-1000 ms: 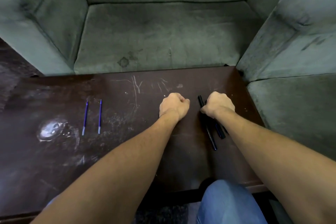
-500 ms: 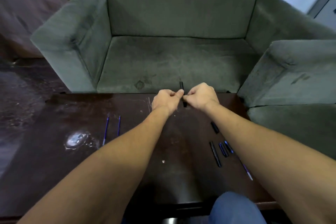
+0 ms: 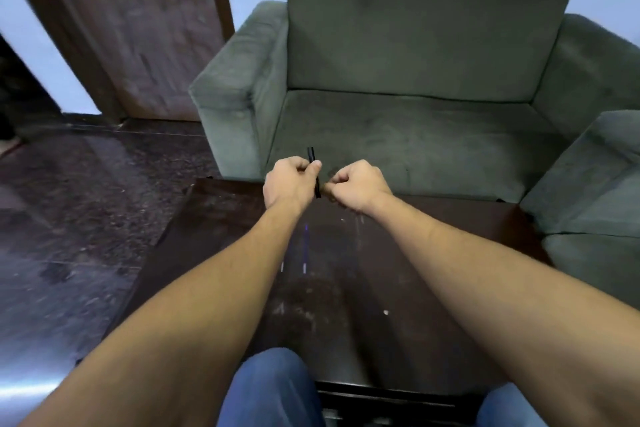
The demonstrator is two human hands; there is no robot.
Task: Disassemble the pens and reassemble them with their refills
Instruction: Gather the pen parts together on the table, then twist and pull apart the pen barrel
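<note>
A black pen [image 3: 311,155] stands nearly upright above the far edge of the dark table [image 3: 398,253]. My left hand [image 3: 289,184] grips its middle, thumb against the barrel. My right hand [image 3: 358,185] is curled just to the right, and its fingertips pinch the pen's lower end. Two thin blue refills [image 3: 305,248] lie side by side on the table between my forearms; my left forearm partly covers the left one. The other pen parts are out of view.
A green sofa [image 3: 415,121] stands right behind the table, and a second green seat [image 3: 588,191] sits at the right. Dark stone floor [image 3: 86,201] and a wooden door [image 3: 145,28] lie to the left. My knees in jeans [image 3: 273,388] are at the table's near edge.
My right hand lifted the black pen off the table and my left hand joined it. Now the left hand holds the barrel and the right is at its lower end. The view swung up and left.
</note>
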